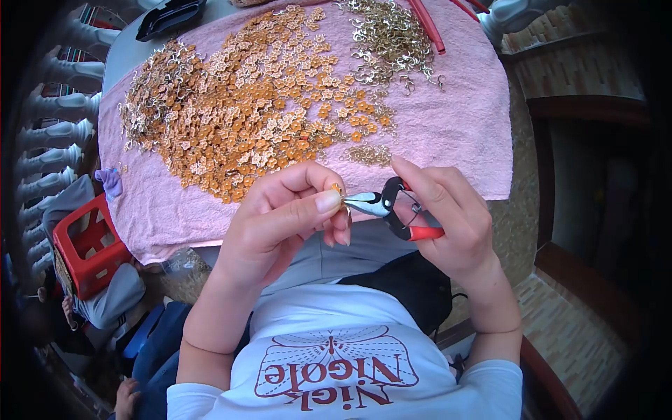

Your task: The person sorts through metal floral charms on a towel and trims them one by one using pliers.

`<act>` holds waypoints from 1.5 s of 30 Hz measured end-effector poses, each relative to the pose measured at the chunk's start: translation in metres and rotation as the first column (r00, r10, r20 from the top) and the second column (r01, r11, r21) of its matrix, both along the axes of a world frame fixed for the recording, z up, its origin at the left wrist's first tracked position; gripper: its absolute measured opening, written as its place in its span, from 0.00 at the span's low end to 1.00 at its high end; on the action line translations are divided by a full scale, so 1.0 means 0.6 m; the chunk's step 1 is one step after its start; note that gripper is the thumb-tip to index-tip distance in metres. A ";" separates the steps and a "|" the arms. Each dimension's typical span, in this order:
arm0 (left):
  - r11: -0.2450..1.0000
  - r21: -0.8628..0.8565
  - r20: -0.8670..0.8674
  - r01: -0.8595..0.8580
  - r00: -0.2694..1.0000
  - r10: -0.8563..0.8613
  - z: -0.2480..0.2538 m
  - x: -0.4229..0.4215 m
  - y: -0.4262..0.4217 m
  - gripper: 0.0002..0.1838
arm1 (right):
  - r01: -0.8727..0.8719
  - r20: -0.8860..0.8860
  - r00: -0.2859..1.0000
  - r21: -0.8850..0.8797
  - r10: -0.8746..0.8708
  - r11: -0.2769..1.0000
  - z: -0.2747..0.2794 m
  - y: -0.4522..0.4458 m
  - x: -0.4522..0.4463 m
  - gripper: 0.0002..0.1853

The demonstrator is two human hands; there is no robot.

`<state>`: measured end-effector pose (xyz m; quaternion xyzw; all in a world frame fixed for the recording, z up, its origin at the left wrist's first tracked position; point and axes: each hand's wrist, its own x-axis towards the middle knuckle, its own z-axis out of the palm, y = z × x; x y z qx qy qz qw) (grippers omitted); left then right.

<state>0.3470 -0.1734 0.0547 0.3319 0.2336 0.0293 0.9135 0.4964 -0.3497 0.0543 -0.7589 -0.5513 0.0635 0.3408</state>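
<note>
My left hand [283,213] pinches a small orange flower charm [337,188] between thumb and forefinger, just over the table's near edge. In my right hand [451,217] is a pair of pliers [371,204] with red-and-black handles, its narrow jaws pointing left. The jaw tips meet the charm at my left fingertips; whether they grip a ring there is too small to tell. Behind my hands spreads a large pile of orange flower charms [259,105]. A small heap of gold rings [369,154] lies just beyond the pliers.
A pink towel [462,126] covers the table. Gold hook-shaped pieces [392,42] are heaped at the back right beside a red rod-like tool [427,24]. At the back left sits a black tray [170,17]. A red stool [91,245] and another person's hand [127,397] are at left.
</note>
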 end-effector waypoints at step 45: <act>0.838 0.538 0.135 -0.097 0.990 0.028 0.003 -0.004 -0.010 0.05 | 0.064 -0.250 0.965 -0.040 -0.072 0.997 0.010 -0.004 -0.031 0.30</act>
